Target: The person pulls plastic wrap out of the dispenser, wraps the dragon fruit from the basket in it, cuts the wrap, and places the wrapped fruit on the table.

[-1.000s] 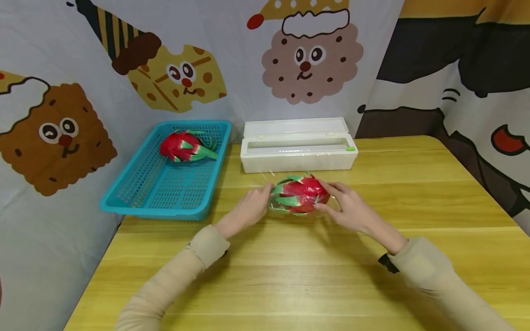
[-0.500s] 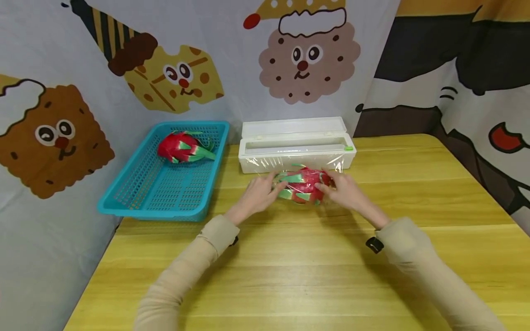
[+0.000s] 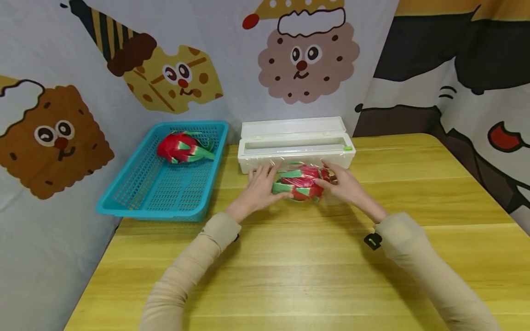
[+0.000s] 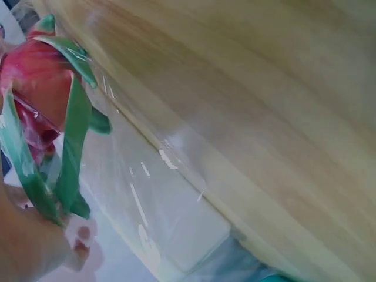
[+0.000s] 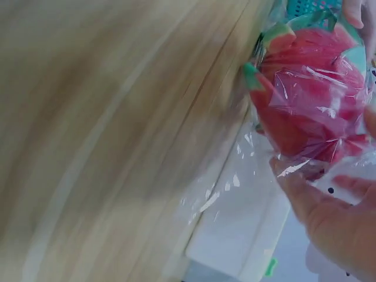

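A red dragon fruit (image 3: 301, 186) with green scales lies in front of the white box, wrapped in clear plastic film (image 5: 299, 85). At its left end is my left hand (image 3: 258, 189), fingers extended and spread toward the box, thumb reaching along the near side of the fruit. My right hand (image 3: 348, 186) holds the right end, index finger on the far side and thumb on the near side. In the left wrist view, loose film spreads out from the fruit over the box and table. Gathered film shows at the right hand's fingertips (image 5: 281, 170) in the right wrist view.
The white cling film box (image 3: 261, 163) stands behind the fruit with its lid up, a roll inside and a green slider (image 3: 348, 148) at its right end. A blue basket (image 3: 145, 214) at left holds another dragon fruit (image 3: 178, 148). A printed cloth (image 3: 244, 92) hangs behind the table.
The dragon fruit and both hands have moved away from me, up to the box. My left hand has gone from gripping the left end to spread fingers; the right stays at its end.
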`<state>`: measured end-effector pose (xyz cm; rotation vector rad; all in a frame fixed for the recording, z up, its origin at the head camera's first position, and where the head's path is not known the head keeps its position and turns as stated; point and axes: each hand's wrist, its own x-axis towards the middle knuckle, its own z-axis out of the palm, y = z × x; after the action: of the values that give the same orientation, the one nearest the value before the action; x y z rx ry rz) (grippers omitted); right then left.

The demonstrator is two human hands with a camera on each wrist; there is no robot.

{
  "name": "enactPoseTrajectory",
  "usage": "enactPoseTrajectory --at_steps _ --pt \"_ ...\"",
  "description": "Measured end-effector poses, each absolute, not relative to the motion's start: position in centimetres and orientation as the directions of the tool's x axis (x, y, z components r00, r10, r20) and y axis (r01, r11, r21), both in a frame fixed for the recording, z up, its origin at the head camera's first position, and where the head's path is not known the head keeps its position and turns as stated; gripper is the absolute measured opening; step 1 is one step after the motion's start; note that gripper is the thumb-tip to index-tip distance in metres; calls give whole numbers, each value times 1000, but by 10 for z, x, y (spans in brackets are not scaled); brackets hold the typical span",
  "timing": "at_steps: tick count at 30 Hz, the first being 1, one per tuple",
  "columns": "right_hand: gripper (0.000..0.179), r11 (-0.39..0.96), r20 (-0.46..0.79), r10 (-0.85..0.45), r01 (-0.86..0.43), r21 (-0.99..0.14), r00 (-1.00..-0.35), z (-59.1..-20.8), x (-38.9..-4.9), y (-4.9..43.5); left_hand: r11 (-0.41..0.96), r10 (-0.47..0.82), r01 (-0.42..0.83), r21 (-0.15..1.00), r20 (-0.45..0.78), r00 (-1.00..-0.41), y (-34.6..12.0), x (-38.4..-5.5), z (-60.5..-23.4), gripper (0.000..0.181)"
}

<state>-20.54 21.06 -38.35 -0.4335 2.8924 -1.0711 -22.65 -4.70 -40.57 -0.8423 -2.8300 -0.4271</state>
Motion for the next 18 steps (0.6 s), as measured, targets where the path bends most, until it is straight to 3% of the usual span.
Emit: enactPoseTrajectory --at_steps 7,12,18 --pt "75 726 136 -394 -399 -560 -909 -384 -198 214 812 557 584 -3 305 -772 -41 -220 -407 104" --pt "75 741 138 -402 -410 -531 -905 -384 -204 211 811 559 585 -15 316 -767 -38 -225 -409 100" --pt "80 771 99 -372 -366 -520 -923 -385 -219 209 834 531 552 6 267 -804 -32 -236 -407 100"
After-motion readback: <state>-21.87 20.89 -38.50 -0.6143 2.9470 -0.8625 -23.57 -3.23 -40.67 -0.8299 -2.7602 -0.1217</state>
